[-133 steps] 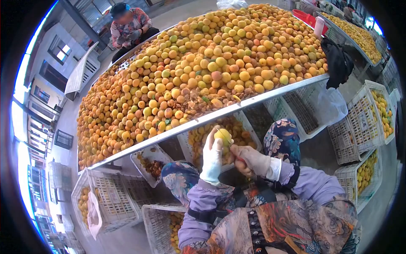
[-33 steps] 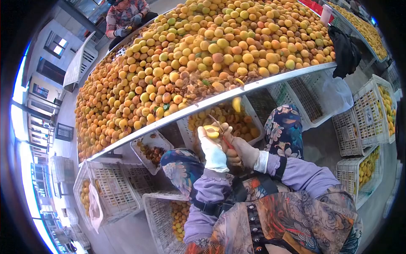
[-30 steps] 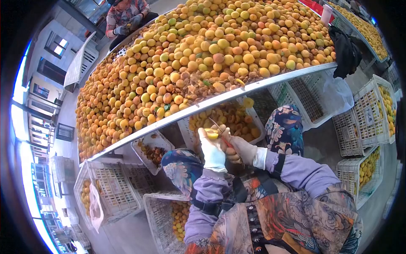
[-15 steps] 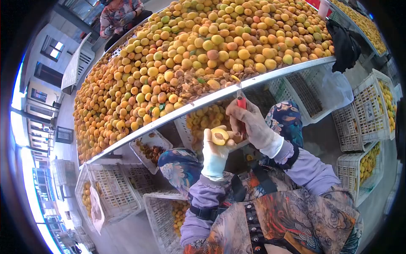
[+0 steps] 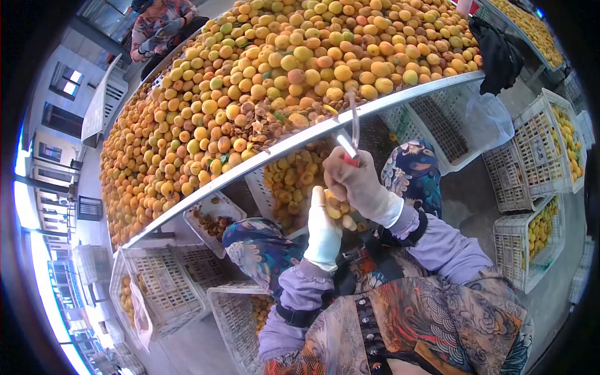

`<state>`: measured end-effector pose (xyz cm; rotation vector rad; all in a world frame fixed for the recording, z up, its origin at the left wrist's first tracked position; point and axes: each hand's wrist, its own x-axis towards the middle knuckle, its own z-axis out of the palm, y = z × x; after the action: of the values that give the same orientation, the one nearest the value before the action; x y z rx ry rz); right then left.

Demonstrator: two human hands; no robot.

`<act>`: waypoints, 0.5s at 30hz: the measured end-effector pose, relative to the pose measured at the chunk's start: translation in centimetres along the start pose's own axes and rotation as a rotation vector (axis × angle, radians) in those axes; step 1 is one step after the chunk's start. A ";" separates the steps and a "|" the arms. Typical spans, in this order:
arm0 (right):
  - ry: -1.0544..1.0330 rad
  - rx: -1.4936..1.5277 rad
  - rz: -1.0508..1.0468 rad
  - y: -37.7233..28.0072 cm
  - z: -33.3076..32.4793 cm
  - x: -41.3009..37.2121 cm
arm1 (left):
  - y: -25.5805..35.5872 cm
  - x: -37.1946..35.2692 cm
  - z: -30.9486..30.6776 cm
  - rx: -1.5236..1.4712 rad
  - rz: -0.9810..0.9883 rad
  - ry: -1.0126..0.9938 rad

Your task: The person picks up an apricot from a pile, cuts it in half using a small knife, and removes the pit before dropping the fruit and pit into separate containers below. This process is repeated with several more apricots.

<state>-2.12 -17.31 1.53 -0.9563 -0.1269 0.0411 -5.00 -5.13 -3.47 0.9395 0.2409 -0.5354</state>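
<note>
My gloved left hand (image 5: 324, 228) is closed around a cut yellow apricot (image 5: 336, 206), its thumb pointing up beside the fruit. Right against it, my gloved right hand (image 5: 357, 187) makes a fist around a red-handled tool (image 5: 351, 159) with a narrow, curved metal end that sticks up past the table edge. The right fist covers part of the apricot. Below and behind both hands, a white crate (image 5: 255, 187) holds many opened apricot halves (image 5: 290, 181).
A sloping heap of whole apricots (image 5: 262, 81) covers the metal-edged table (image 5: 300, 139). Pits and scraps (image 5: 265, 125) lie near its edge. Plastic crates (image 5: 165, 275) stand left, others (image 5: 515, 165) right. A black cloth (image 5: 497, 56) hangs from the corner. Another person (image 5: 164, 28) sits far left.
My right hand has come in against my left, and the tool's metal end now shows longer and higher. The apricot's hollow cut face, visible before, is now partly covered. The view has shifted slightly.
</note>
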 end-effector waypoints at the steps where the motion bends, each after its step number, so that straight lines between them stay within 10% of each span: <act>1: -0.022 -0.028 -0.052 0.2 0.3 0.0 | -0.1 0.2 0.0 0.038 0.011 0.036; 8: 0.219 0.382 0.165 2.9 -1.5 1.3 | 0.5 0.3 1.4 0.034 0.004 0.153; 15: 0.126 0.154 -0.004 1.3 -1.3 1.8 | 1.0 1.3 0.7 -0.021 -0.017 -0.018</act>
<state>-0.16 -17.42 -0.07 -0.8021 -0.0087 -0.0132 -3.38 -5.66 -2.86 0.9128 0.2381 -0.5552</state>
